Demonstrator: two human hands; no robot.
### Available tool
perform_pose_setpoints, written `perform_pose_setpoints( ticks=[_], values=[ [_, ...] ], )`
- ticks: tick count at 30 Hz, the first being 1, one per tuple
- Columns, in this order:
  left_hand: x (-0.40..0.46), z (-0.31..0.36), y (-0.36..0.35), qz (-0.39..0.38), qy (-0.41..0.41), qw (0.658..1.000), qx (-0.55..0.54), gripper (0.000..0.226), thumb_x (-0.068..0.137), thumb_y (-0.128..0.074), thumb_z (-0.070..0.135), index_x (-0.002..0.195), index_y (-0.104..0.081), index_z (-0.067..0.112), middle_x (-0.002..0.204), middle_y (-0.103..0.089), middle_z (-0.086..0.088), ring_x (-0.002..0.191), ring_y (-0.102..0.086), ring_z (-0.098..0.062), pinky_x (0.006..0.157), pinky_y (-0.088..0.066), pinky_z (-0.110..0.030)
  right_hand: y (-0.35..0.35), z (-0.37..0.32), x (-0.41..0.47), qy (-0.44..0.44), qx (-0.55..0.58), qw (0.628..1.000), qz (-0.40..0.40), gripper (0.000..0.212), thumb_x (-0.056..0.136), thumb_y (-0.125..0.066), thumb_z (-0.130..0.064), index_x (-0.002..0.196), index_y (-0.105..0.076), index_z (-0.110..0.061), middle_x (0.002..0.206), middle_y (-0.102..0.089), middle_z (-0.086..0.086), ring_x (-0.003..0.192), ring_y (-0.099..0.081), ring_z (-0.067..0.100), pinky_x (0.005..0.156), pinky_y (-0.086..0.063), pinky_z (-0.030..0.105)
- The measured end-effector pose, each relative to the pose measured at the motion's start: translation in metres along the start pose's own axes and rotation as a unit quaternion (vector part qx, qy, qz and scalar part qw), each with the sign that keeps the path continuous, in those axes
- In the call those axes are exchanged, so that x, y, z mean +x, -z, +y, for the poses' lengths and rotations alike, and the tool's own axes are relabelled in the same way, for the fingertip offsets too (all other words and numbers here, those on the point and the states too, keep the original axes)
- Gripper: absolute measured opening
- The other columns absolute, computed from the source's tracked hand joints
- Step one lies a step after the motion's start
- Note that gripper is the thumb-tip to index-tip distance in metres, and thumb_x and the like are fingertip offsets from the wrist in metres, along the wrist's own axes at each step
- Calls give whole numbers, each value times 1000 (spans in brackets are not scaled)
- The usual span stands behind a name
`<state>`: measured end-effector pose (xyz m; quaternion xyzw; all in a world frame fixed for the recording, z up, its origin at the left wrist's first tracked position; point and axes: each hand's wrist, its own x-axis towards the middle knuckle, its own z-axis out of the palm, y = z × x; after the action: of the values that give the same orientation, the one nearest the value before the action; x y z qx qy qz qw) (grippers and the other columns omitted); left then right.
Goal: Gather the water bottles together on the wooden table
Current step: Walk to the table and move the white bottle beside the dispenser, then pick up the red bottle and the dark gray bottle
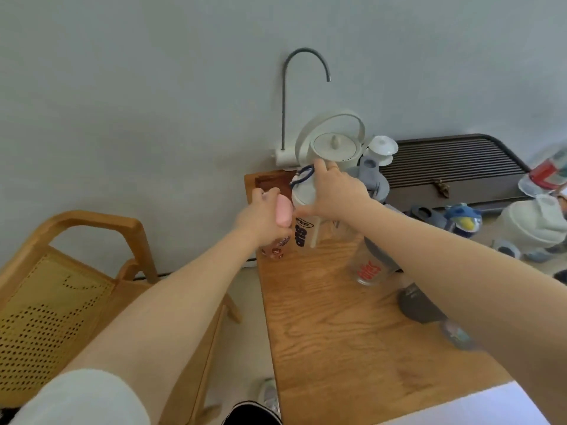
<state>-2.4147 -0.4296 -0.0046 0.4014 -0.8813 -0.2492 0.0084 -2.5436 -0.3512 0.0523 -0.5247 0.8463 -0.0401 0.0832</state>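
Gathering step in hand: two bottles gripped at the far left corner of the table (352,348).

The table carries the bottles in a loose spread: a white-lidded bottle (305,222) and a pink-lidded bottle (277,240) stand side by side, near touching, at the far left corner; a clear cup with red lettering (368,269) stands near them toward the middle; a grey-lidded bottle (417,305) lies nearer, partly hidden under the right forearm; more bottles sit well apart to the right, beside the slatted tray (454,167). The right hand (334,194) is closed over the white lid, fingers by its blue loop. The left hand (264,219) is wrapped round the pink-lidded bottle below its cap. Judgement: grouping is partly done; next move calls for setting these two steady, then fetching the outliers on the right.
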Motion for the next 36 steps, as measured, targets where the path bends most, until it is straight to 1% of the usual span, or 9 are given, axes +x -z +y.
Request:
perform_pose_setpoints(
  ticks=[5,8,12,15,18,21,23,30,36],
  values=[
    [4,-3,3,-30,-35,999,-18,103,67,-74,42,144,-9,22,149,-14,-9,122,-45,-34,94,-46,-45,4,4,-9,-21,-12,1000,3,119,65,-68,-64,148,0,-12,145,-35,15,130,-39,35,100,-38,47],
    [-3,-9,5,-25,-43,998,-27,110,65,-75,44,145,-3,23,154,-7,-8,137,-25,-32,106,-35,-49,1,3,-21,14,-7,999,28,114,67,-68,-61,147,-5,-12,142,-38,16,127,-43,35,97,-40,47],
    [-30,6,10,51,-77,995,-35,97,72,-72,37,145,-11,20,155,-4,-7,142,-6,-30,114,-17,-46,13,14,-35,19,24,999,41,94,74,-63,-57,143,-20,-10,141,-39,14,126,-43,33,95,-41,45],
    [-64,27,8,136,-102,982,-80,78,77,-67,31,141,-26,16,151,-18,-9,138,-16,-29,112,-20,-43,21,28,-57,18,67,997,34,82,77,-62,-53,139,-30,-10,137,-42,14,124,-44,32,95,-44,47],
    [-100,54,-5,196,-172,962,-82,55,77,-63,25,126,-45,9,129,-45,-12,123,-38,-30,104,-31,-36,27,47,-103,28,109,992,62,68,83,-60,-46,136,-35,-10,137,-43,13,121,-46,30,95,-46,47],
    [-140,100,-29,130,-233,954,-135,45,82,-61,17,124,-46,13,109,-53,0,98,-51,-13,80,-37,-11,29,76,-175,31,115,988,102,60,87,-57,-40,136,-37,-14,140,-42,8,123,-46,27,96,-45,43],
    [-167,136,-52,77,-265,947,-161,43,84,-59,16,125,-45,17,104,-53,5,84,-55,-9,69,-40,-12,27,103,-230,17,109,987,119,53,88,-56,-38,134,-41,-16,139,-44,6,119,-49,24,92,-45,39],
    [-234,261,-147,-57,-372,910,-175,37,85,-58,15,121,-50,20,100,-55,8,76,-56,-9,67,-47,-18,5,222,-405,-198,136,963,120,40,89,-57,-27,126,-51,-14,130,-52,6,115,-53,24,96,-43,35],
    [-239,374,-185,-78,-418,888,-176,29,87,-55,13,115,-55,20,88,-56,8,64,-51,-4,59,-42,-2,-4,321,-484,-325,124,932,96,43,90,-54,-31,129,-47,-15,137,-47,5,115,-53,23,97,-43,38]
  ],
)
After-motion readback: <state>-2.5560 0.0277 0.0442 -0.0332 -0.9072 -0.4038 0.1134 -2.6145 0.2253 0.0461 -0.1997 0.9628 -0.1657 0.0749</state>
